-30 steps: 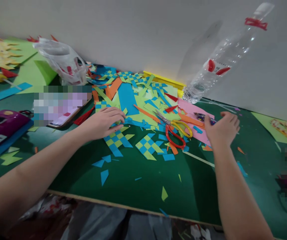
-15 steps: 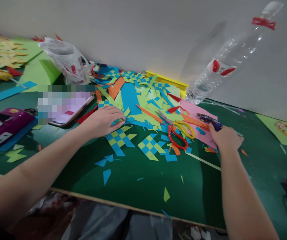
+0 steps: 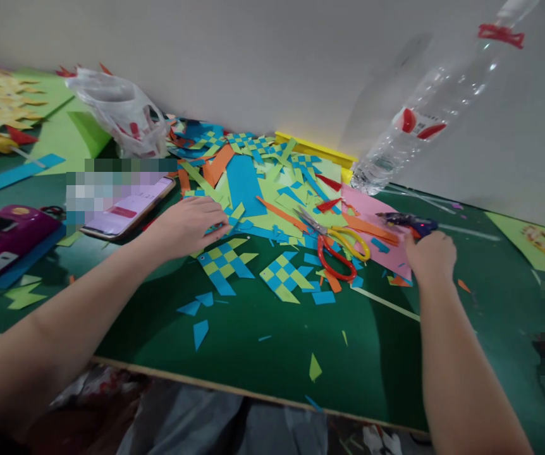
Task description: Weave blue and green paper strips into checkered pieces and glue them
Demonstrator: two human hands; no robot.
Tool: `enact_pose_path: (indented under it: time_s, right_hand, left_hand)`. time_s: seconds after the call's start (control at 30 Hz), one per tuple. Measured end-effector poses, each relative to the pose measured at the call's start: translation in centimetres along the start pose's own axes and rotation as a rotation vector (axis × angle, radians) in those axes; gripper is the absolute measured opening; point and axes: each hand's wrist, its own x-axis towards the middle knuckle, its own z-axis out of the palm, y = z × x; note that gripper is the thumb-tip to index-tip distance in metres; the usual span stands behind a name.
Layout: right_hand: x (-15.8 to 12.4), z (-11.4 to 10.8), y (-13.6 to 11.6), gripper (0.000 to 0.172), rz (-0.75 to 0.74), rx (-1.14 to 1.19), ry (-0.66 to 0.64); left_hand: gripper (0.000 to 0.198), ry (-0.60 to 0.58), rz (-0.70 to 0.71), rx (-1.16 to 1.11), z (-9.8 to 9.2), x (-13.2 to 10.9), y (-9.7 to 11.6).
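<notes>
My left hand [image 3: 191, 221] hovers over the near left side of the paper pile, its fingers bent in toward the thumb; anything between them is too small to make out. Just below it lies a blue and green woven paper fish [image 3: 225, 265], and a second woven fish [image 3: 286, 277] rests to its right. At the right, my right hand [image 3: 431, 256] is wrapped around a dark blue hot glue gun [image 3: 417, 224], with a pale glue stick [image 3: 471, 232] jutting from its back. The gun's nozzle points left above a pink sheet [image 3: 372, 208]. Scissors [image 3: 334, 243] with red and yellow handles lie between my hands.
Paper strips and woven pieces [image 3: 248, 183] are heaped against the wall. A tall plastic bottle [image 3: 424, 120] leans at the back right. To the left are a phone [image 3: 130, 205], a plastic bag [image 3: 121, 114] and a purple power strip [image 3: 16, 237]. Scraps dot the green table [image 3: 263, 373].
My right hand has moved slightly right with the glue gun, whose glue stick now shows more clearly. My left hand has shifted a little left. The woven fish and scissors stay in place.
</notes>
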Motion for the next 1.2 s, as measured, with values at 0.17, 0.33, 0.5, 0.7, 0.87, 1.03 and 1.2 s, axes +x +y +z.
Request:
enact_pose_path:
  time_s: [0.17,0.33,0.5,0.7,0.87,1.03,1.2]
  right_hand:
    - [-0.6,-2.8,-4.2,0.058,0.062,0.000,0.190]
    - [-3.6,-3.7,-10.3,0.059,-0.251,0.193,0.230]
    - [-7.5,-3.1,-14.7,0.056,-0.577,0.227,0.221]
    - [-9.0,-2.6,-15.7,0.056,-0.778,0.195,0.264]
    - [-9.5,-2.1,-16.1,0.054,-0.863,0.196,0.317]
    - [-9.8,-2.2,-16.3,0.055,-0.945,0.182,0.326]
    - [-9.5,-2.3,-16.1,0.053,-0.963,0.151,0.341]
  left_hand:
    - [0.037,-0.121,-0.106,-0.052,0.1,0.0,0.3]
    - [0.031,-0.201,-0.270,-0.097,-0.4,0.0,0.8]
    - [0.031,-0.283,-0.388,-0.147,-1.3,0.2,0.9]
    - [0.034,-0.337,-0.388,-0.319,-0.9,-0.1,0.0]
    - [0.035,-0.376,-0.343,-0.413,-0.1,-0.2,-0.4]
    - [0.035,-0.378,-0.319,-0.348,0.0,-0.1,0.1]
    - [0.037,-0.364,-0.321,-0.344,0.1,0.0,0.3]
